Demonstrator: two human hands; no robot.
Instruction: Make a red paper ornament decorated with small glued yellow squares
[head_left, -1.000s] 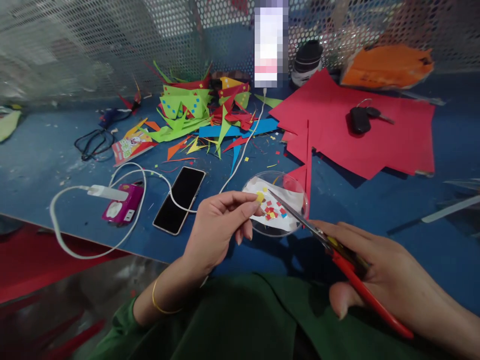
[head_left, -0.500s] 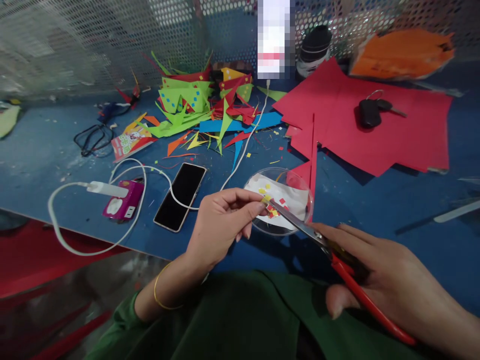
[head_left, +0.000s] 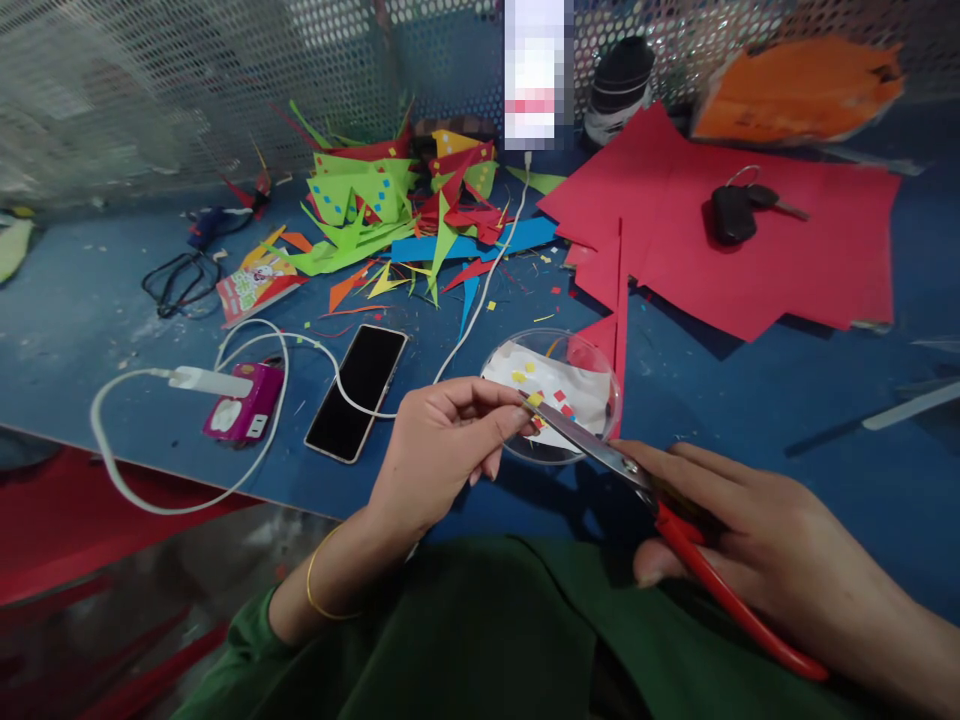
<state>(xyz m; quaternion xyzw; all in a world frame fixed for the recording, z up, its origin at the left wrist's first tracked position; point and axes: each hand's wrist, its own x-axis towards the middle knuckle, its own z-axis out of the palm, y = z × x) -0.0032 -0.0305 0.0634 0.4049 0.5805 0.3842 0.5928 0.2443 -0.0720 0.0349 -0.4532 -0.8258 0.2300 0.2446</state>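
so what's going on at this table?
A person is working with paper and scissors. The left hand pinches a small yellow paper piece between thumb and fingers; the right hand holds the red-handled scissors, blade tips right at that piece. Whether they're biting into it is too small to tell. Just beyond the left fingertips, a clear round dish holds white paper with red, yellow and blue bits on it.
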